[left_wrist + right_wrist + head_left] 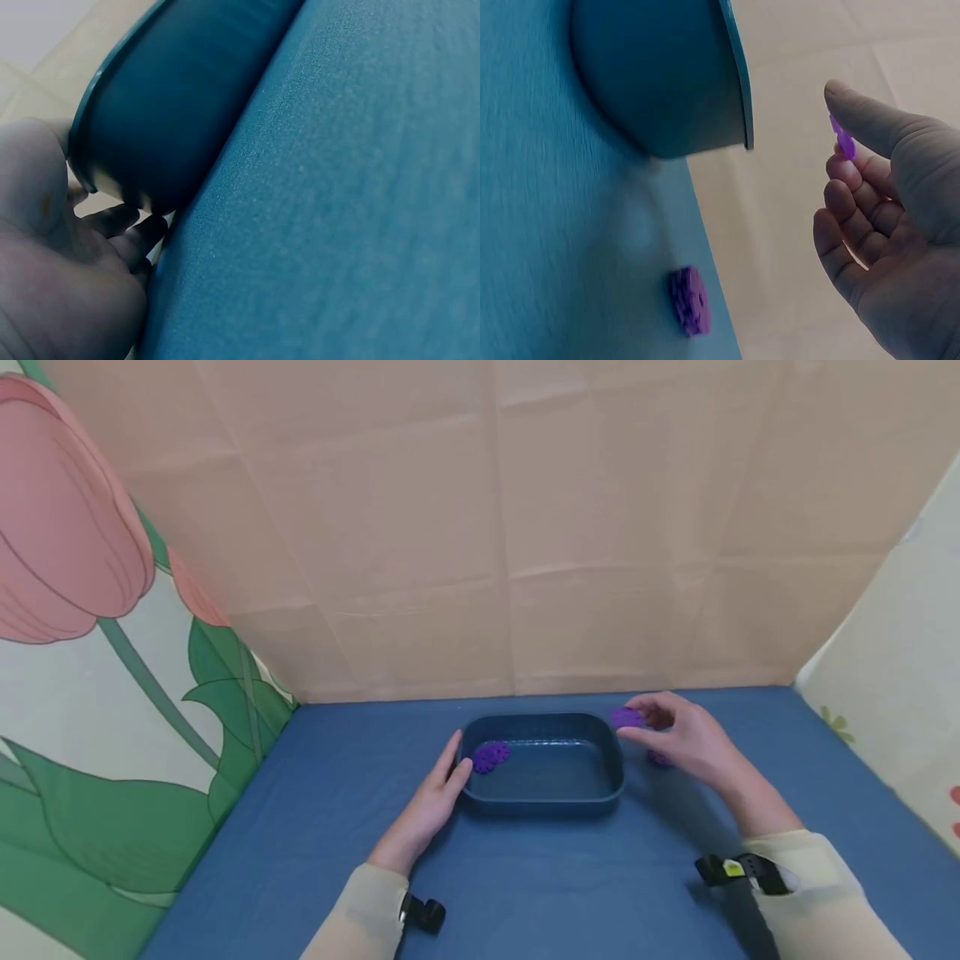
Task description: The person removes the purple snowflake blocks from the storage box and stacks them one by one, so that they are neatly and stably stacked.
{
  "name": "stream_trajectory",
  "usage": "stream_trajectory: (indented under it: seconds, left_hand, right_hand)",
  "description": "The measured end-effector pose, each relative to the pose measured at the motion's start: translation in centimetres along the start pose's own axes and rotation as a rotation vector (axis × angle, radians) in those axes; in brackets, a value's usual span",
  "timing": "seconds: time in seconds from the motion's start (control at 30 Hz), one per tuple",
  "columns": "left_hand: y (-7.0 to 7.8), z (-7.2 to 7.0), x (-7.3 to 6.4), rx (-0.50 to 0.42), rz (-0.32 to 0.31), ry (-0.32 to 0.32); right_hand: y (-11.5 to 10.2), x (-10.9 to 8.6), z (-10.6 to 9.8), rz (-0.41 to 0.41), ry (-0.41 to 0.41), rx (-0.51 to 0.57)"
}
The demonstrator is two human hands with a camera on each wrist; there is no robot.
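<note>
A dark blue rectangular bin point(543, 807) stands on the blue-covered table. My left hand point(431, 793) holds its left end, thumb at the rim and fingers along the outer wall; the left wrist view shows this hand point(67, 262) against the bin point(165, 112). Two purple scalloped discs point(491, 756) lie inside at the left. Beyond the bin's right rim, my right hand point(690, 735) pinches another purple scalloped disc point(627, 717) between thumb and fingers. Under that hand, a purple piece point(690, 301) sits on the table, partly hidden in the head view.
The blue table cover point(517, 893) reaches back to a hanging beige cloth point(495, 568). A wall with painted tulips point(67, 527) stands at the left and a pale wall point(900, 677) at the right. Each wrist wears a small black camera point(423, 913).
</note>
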State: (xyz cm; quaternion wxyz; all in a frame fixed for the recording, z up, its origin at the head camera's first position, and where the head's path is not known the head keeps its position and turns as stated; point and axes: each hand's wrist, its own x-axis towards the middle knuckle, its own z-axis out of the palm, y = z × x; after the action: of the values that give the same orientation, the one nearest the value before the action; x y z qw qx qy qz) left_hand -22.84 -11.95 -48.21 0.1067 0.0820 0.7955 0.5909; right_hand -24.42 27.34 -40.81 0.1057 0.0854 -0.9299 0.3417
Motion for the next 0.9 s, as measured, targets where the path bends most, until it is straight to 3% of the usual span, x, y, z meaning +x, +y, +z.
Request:
stream_trajectory:
  seconds: [0.9]
  left_hand:
    - [-0.2,0.0,0.0,0.006,-0.010,0.000]
  right_hand:
    - [6.9,-0.3,-0.5,0.103,-0.036,-0.023]
